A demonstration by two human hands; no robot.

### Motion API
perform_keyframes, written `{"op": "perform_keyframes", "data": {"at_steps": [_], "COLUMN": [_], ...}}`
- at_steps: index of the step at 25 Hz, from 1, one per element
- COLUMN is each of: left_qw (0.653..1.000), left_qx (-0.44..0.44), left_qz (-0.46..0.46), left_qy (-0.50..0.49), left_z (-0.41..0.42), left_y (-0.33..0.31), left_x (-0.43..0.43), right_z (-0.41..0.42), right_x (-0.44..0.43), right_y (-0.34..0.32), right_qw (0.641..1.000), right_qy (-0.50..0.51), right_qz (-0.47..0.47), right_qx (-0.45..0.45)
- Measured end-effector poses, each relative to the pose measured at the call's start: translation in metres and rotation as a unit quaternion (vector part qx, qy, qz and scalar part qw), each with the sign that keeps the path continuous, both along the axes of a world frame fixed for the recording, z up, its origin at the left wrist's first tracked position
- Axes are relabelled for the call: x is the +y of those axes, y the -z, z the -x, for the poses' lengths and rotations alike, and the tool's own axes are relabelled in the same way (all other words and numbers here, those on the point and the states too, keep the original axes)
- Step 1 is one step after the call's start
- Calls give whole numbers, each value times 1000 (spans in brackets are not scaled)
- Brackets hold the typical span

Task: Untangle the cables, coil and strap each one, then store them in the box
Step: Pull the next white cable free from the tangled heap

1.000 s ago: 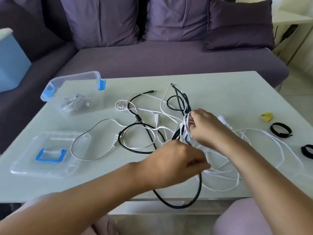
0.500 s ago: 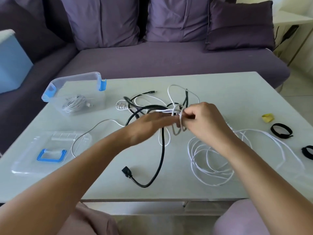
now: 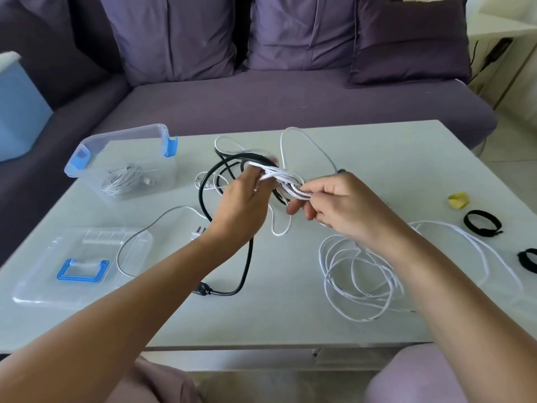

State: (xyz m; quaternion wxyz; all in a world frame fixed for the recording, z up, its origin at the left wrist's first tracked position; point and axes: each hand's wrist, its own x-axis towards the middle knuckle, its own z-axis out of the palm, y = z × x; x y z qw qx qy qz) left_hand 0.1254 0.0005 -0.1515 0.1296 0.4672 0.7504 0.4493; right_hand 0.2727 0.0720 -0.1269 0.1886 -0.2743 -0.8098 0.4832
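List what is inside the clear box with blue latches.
One coiled white cable lies inside the clear box. Its strap, if any, cannot be made out through the hazy wall.

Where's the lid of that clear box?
In the head view the clear lid lies flat on the table's left side, nearer than the open box, with a thin cable looping over it.

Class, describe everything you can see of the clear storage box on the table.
The clear plastic box stands upright and open at the far left of the table. A blue latch hangs at each end. One coiled white cable lies inside. Its lid lies apart, nearer the person.
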Motion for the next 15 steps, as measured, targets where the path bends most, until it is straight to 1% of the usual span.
{"op": "perform_keyframes", "data": {"at_steps": [1,2,3,4,5,6,7,8,10,11,12,13,14,15], "left_qw": [999,994,981,958,924,887,858,842,825,825,834,848,869,897], "left_qx": [-43,-101,-184,-278,-373,-453,-505,-530,-551,-551,-537,-515,-481,-426], "left_qz": [-14,-37,-58,-72,-76,-77,-76,-79,-99,-108,-110,-103,-84,-49], "left_qy": [2,-1,-1,6,23,44,62,70,70,65,61,66,81,103], "left_z": [0,2,5,10,13,17,18,19,19,20,21,25,28,31], "left_y": [-3,-6,-10,-12,-15,-17,-19,-20,-25,-27,-29,-31,-32,-33], "left_x": [1,2,4,6,8,8,7,6,5,5,4,3,2,0], "right_z": [0,2,3,5,6,7,8,9,10,12,13,12,9,5], "right_x": [0,1,1,3,4,6,6,4,3,2,4,7,12,17], "right_y": [-2,-3,-2,0,1,1,1,0,1,3,6,8,8,6], "right_qw": [997,992,988,985,981,970,954,935,905,906,921,945,964,972], "right_qy": [-17,-33,-42,-41,-37,-37,-39,-40,-16,8,39,76,124,177], "right_qz": [69,116,138,148,165,199,245,293,364,365,332,262,170,65], "right_qx": [25,46,61,76,99,132,166,195,217,213,201,182,160,140]}}
